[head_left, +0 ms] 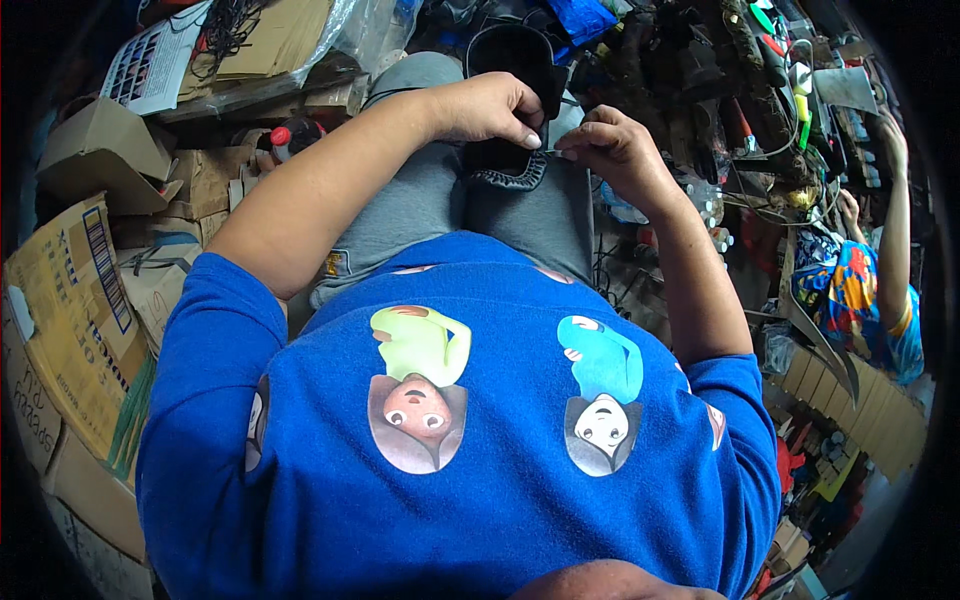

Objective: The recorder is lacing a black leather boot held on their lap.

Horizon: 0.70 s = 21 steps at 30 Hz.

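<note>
Between my knees sits a black shoe-like item [500, 155], with pale stitch-like marks along its curved near edge. My left hand [490, 108] is closed at its upper right side, thumb and fingers bent together on the black material. Close by on the right, my right hand [615, 150] pinches a small, thin, pale thing [560, 152] against the item's edge; it is too small to name. Above my left hand, a rounded black part with a grey rim [508, 45] shows; whether it belongs to the same item, I cannot tell.
Cardboard boxes [100, 155] and a printed carton [85, 320] crowd my left, near a red-capped bottle [281, 136]. Tools, including a red-handled one [745, 125], lie at the upper right. Another person's arm [895, 230] reaches in at the far right.
</note>
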Available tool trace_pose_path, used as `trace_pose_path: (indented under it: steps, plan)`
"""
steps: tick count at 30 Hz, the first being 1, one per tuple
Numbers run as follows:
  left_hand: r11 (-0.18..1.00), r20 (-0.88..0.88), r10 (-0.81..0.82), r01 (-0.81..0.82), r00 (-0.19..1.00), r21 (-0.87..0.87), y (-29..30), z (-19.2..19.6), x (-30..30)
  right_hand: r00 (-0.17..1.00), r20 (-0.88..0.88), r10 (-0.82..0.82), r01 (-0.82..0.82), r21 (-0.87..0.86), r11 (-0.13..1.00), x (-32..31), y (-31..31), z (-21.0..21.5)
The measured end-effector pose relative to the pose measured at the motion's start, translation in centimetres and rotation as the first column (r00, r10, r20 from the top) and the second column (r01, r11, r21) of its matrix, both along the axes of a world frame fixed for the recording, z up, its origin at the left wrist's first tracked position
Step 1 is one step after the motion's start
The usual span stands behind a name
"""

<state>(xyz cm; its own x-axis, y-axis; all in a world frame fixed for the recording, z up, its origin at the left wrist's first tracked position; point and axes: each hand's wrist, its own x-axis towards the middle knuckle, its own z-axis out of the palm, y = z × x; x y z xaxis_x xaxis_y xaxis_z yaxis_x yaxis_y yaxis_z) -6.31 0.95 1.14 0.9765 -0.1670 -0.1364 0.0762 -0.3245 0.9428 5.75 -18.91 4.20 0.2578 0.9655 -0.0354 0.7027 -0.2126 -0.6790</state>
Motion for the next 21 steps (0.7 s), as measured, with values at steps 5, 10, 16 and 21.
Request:
trace_pose_path:
  steps: [5, 10, 16, 21]
  plan:
    - [0.997, -0.049, -0.014, 0.010, 0.999, -0.072, 0.0, -0.1, 0.2, 0.997, -0.070, 0.042, -0.041, 0.025, 0.999, 0.4, 0.3, -0.8]
    - [0.989, -0.065, 0.002, -0.011, 0.998, -0.147, -0.1, -0.5, 0.1, 0.959, -0.284, 0.005, 0.006, 0.040, 0.999, 0.1, 0.3, -1.9]
    - [0.992, 0.014, -0.125, 0.125, 0.992, -0.023, 0.6, -0.5, 0.1, 0.997, -0.053, -0.054, 0.063, 0.176, 0.982, -2.7, -1.3, -1.7]
    - [0.964, -0.010, -0.230, 0.229, 0.973, 0.137, 0.5, 1.0, 0.1, 0.995, 0.018, -0.096, 0.093, 0.118, 0.989, -3.5, -1.8, -0.8]
